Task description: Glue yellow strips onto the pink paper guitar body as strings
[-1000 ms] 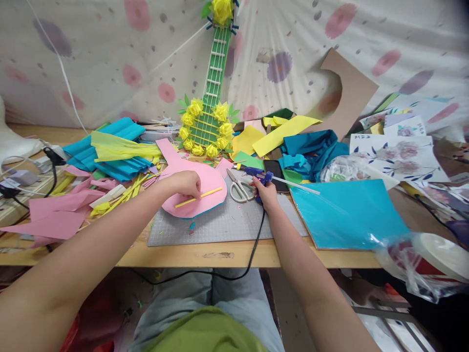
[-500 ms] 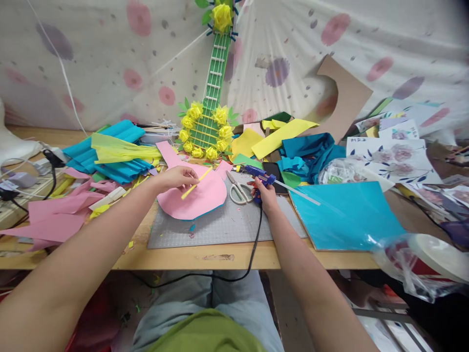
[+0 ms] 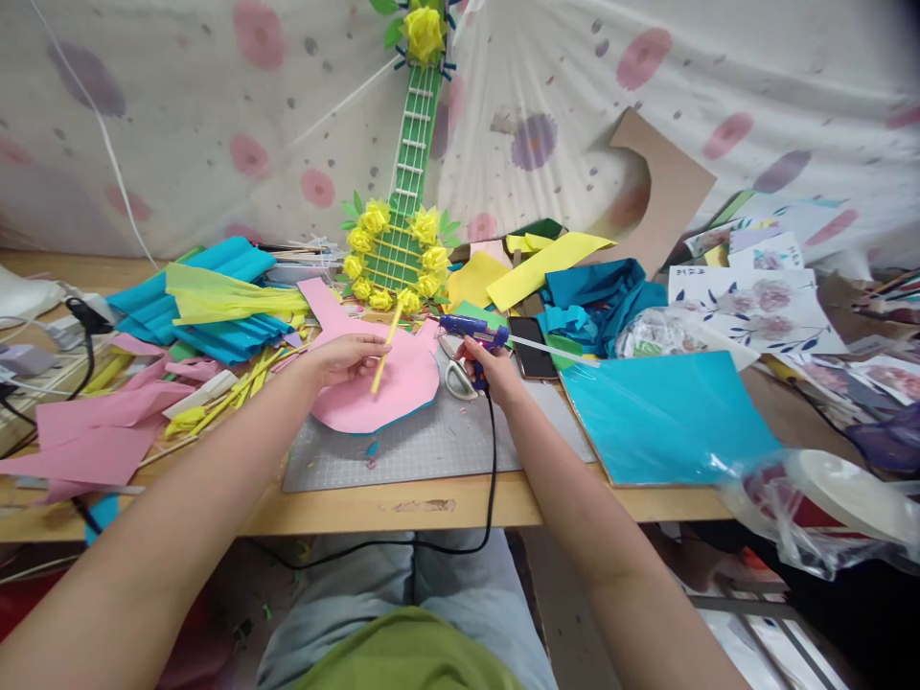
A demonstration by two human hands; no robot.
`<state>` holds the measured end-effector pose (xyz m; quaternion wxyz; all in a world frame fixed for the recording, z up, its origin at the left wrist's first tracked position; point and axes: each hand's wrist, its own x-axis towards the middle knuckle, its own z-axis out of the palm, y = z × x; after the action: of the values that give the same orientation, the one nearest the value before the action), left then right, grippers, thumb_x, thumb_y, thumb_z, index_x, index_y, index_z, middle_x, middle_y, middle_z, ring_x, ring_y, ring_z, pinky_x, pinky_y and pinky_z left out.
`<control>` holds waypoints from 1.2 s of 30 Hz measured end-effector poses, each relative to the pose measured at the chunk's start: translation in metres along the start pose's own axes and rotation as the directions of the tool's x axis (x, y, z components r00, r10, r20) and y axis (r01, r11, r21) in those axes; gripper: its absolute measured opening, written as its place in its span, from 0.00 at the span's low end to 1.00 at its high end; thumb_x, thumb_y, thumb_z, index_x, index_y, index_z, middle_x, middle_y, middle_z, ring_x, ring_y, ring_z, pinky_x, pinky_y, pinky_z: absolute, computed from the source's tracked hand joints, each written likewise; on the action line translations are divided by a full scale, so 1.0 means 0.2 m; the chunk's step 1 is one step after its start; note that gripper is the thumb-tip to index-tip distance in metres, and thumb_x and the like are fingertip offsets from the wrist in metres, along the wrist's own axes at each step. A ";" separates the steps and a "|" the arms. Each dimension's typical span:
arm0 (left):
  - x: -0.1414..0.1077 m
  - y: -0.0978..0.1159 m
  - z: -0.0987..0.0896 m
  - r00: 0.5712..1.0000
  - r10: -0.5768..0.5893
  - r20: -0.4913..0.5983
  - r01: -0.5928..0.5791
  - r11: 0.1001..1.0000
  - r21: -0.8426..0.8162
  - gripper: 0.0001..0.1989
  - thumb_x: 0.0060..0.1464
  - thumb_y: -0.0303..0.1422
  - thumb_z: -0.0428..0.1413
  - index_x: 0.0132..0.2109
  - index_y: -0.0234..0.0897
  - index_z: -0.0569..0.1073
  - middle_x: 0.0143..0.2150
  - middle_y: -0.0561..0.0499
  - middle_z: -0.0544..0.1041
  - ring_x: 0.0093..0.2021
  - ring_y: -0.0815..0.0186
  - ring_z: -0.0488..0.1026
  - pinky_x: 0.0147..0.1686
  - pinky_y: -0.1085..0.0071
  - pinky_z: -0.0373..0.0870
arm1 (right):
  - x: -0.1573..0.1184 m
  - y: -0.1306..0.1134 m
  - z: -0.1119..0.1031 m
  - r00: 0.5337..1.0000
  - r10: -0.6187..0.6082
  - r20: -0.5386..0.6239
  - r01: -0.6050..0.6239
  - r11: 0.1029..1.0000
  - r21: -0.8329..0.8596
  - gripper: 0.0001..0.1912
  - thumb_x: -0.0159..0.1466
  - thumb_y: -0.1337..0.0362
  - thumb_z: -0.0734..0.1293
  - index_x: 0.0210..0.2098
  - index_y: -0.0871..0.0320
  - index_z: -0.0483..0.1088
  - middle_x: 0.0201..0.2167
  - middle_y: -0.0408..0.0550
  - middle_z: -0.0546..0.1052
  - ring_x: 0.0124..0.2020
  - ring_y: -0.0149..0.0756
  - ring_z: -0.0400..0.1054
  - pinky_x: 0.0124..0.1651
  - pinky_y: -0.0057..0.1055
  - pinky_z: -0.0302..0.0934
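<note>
My left hand [image 3: 352, 358] pinches a thin yellow stick [image 3: 386, 356] above a pink paper-covered cutout [image 3: 374, 402] with a rounded body and a blue edge. My right hand [image 3: 493, 366] is wrapped around the handle of a blue hot glue gun [image 3: 474, 331], its nozzle pointing left toward the stick. A clear glue stick [image 3: 553, 353] juts from the gun's back end. Scissors [image 3: 458, 381] lie under the gun, partly hidden by it. The cutout rests on a grey cutting mat [image 3: 402, 462].
A green paper guitar [image 3: 409, 192] with yellow flowers leans against the back curtain. Crepe paper [image 3: 201, 278] and pink scraps [image 3: 107, 412] lie left. A phone [image 3: 533, 347] and a blue board [image 3: 668, 422] are on the right. The gun's black cord [image 3: 492, 470] hangs over the table edge.
My right hand has brought the glue gun left, closer to the yellow stick, and it now covers more of the scissors. The stick in my left hand has turned more upright.
</note>
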<state>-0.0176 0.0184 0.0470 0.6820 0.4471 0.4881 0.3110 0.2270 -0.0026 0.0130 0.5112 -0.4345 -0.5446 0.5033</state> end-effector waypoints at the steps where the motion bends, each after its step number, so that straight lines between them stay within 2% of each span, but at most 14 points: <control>1: 0.00 0.00 0.00 1.000 -0.001 0.020 0.002 1.000 -0.028 0.04 0.43 0.25 0.60 0.29 0.31 0.72 0.19 0.55 0.66 0.17 0.78 0.60 0.16 0.81 0.58 | 0.00 -0.01 0.01 1.000 -0.009 0.022 0.009 1.000 0.011 0.20 0.52 0.46 0.64 0.24 0.59 0.67 0.18 0.41 0.68 0.15 0.22 0.54 0.17 0.22 0.49; 3: 0.00 -0.01 0.00 1.000 -0.002 0.022 0.004 0.998 -0.066 0.03 0.46 0.25 0.58 0.31 0.31 0.72 0.20 0.54 0.66 0.18 0.78 0.61 0.18 0.80 0.62 | -0.01 -0.03 0.01 0.995 -0.012 0.094 0.011 1.000 0.018 0.19 0.52 0.47 0.64 0.24 0.59 0.67 0.20 0.42 0.69 0.15 0.21 0.54 0.17 0.22 0.48; 7: 0.00 -0.03 0.00 0.998 0.015 -0.062 -0.018 0.998 -0.057 0.04 0.51 0.27 0.54 0.32 0.29 0.72 0.21 0.52 0.68 0.18 0.77 0.64 0.19 0.81 0.62 | -0.04 -0.05 0.00 0.964 0.040 0.263 -0.023 0.997 -0.068 0.20 0.52 0.48 0.65 0.22 0.60 0.67 0.19 0.42 0.68 0.15 0.21 0.54 0.17 0.22 0.46; 12: 0.00 -0.03 0.02 0.987 0.095 -0.132 -0.095 0.995 -0.001 0.07 0.50 0.30 0.56 0.30 0.28 0.72 0.19 0.53 0.68 0.18 0.77 0.63 0.17 0.80 0.59 | -0.05 -0.05 -0.02 0.915 0.117 0.385 -0.038 0.978 -0.206 0.21 0.52 0.48 0.65 0.20 0.61 0.67 0.19 0.43 0.70 0.16 0.22 0.55 0.18 0.22 0.49; 15: 0.02 -0.04 0.02 0.964 0.179 -0.198 -0.173 0.984 0.049 0.09 0.47 0.33 0.58 0.28 0.29 0.70 0.18 0.54 0.67 0.17 0.76 0.62 0.16 0.80 0.58 | -0.04 -0.07 -0.02 0.914 0.132 0.383 -0.033 0.966 -0.255 0.21 0.52 0.47 0.65 0.20 0.61 0.67 0.18 0.43 0.69 0.16 0.22 0.55 0.18 0.22 0.49; 18: 0.03 -0.06 0.00 0.950 0.230 -0.213 -0.218 0.973 0.076 0.12 0.44 0.36 0.59 0.27 0.30 0.70 0.18 0.55 0.66 0.17 0.77 0.61 0.17 0.80 0.57 | -0.03 -0.08 -0.02 0.916 0.134 0.379 -0.022 0.958 -0.285 0.21 0.51 0.47 0.65 0.19 0.61 0.66 0.17 0.42 0.68 0.16 0.23 0.55 0.17 0.22 0.49; 27: 0.03 -0.07 0.01 0.956 0.215 -0.200 -0.198 0.975 0.100 0.11 0.45 0.35 0.59 0.28 0.29 0.70 0.17 0.55 0.66 0.17 0.76 0.61 0.17 0.78 0.56 | -0.03 -0.09 0.00 0.906 0.190 0.378 -0.030 0.920 -0.391 0.21 0.50 0.47 0.65 0.19 0.60 0.66 0.17 0.42 0.69 0.16 0.23 0.55 0.18 0.22 0.50; 36: 0.02 -0.07 0.01 0.960 0.217 -0.178 -0.200 0.974 0.108 0.11 0.43 0.35 0.60 0.28 0.30 0.70 0.17 0.55 0.65 0.17 0.76 0.60 0.17 0.78 0.56 | -0.02 -0.10 0.01 0.911 0.195 0.363 -0.034 0.913 -0.406 0.22 0.49 0.46 0.66 0.19 0.60 0.66 0.16 0.42 0.69 0.16 0.23 0.55 0.18 0.22 0.50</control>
<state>-0.0153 0.0153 0.0329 0.5755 0.4942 0.5142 0.4001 0.2263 -0.0084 0.0331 0.2623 -0.4487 -0.6988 0.4915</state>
